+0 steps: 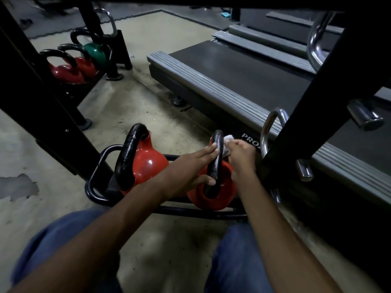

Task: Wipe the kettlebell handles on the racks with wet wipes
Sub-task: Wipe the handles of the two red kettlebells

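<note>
I'm on the bottom tier of the black tubular steel rack (93,192), at its right end. There the red vinyl-coated kettlebell (211,197) sits between the front and back rails, its black cast-iron handle (215,166) standing edge-on to me.

My left hand (186,168) steadies that handle. The fingers lie fairly straight over the upper curve and the thumb hooks round the lower part, so it has a real hold. My right hand (241,154) is curled around a bunched white wet wipe (228,138), pressing it to the far side of the handle near the top.

**What could go wrong, as I judge it**
- The bell rests on round rails only, so hard rubbing could rock it or roll it toward the rack's right end if my left hand loosens.
- A wet handle gets slick, which makes that slip more likely.
- The wipe is wadded small and could slide out of my fingers and drop behind the rail.
- My right knuckles work close to the black upright and the chrome loop (273,127), so a long stroke could bang them.
- The second red kettlebell (150,163), toward the left end, still needs doing by my guess.

**Writing**
White capitals "PRO" show on the grey treadmill (211,85) beyond my right hand. The rest is hidden.
</note>
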A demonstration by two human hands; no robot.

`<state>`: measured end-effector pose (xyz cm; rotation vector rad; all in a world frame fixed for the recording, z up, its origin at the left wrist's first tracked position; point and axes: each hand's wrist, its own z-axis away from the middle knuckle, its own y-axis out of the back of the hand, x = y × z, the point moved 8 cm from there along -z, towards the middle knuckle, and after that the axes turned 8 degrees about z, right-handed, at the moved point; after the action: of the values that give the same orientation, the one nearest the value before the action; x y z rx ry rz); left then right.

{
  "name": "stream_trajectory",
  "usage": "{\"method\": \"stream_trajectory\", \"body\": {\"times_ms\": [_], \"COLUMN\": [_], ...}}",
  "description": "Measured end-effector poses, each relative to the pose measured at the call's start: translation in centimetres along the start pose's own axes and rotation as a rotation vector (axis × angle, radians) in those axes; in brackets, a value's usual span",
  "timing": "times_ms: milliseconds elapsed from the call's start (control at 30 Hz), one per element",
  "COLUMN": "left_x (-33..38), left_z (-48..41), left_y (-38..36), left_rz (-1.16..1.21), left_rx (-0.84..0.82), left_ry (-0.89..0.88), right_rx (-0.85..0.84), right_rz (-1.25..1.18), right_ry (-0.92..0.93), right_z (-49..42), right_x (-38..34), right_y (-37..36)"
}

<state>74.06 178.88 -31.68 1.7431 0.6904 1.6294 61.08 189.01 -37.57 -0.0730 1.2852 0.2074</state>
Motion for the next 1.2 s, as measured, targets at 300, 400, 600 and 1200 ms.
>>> {"method": "stream_trajectory", "body": {"times_ms": [300,400,600,1200], "left_x": [-0.3,-0.6,-0.7,-2.0], "left_z": [0.8,1.9,2.5,3.4], "left_y": [-0.4,-1.1,-1.6,-2.3], "left_rz": [0.050,0.087,0.232,0.296], "left_rx": [0.080,0.151,0.258,0.535], "left_ry": [0.018,0.026,0.015,-0.078], "right_rx": [-0.202,0.102,-0.094,0.135], "right_rz": [-0.504,-0.003,0.771,0.645], "right_ry": [-0.355,0.136,0.738,0.487], "right_z": [4.0,7.4,2.8,5.3], "right_x": [1.5,-0.6,-5.9,-4.5], "right_y": [-3.5,-1.1,-4.7,-1.4]}}
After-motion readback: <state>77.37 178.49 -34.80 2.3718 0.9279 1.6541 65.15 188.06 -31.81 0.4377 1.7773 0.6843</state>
